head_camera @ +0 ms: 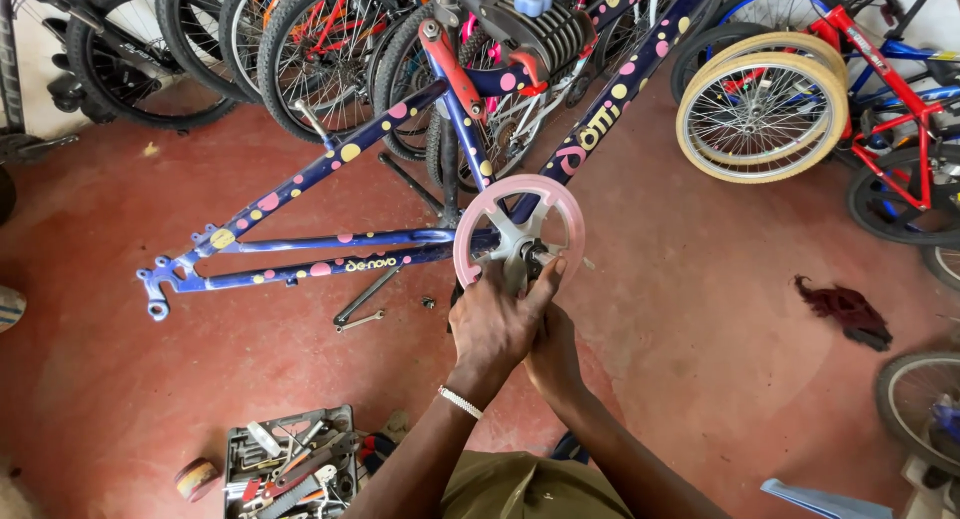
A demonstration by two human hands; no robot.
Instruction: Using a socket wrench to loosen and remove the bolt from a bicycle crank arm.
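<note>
Pink plastic rims the chainguard disc (519,229) where my left hand (495,324) presses, fingers closed around the crank hub (522,254). My right hand (553,354) sits beneath it; I cannot tell what its fingers do. The disc sits mid-scene on the dotted blue frame (330,254). A slip could scrape knuckles against the teeth. The frame's long axis runs left to right, rear dropouts (160,284) pointing left.

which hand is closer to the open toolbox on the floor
Left. The left hand grips by the pink chainguard, on the same side as the toolbox at lower left. The right hand sits behind it, farther right.
</note>
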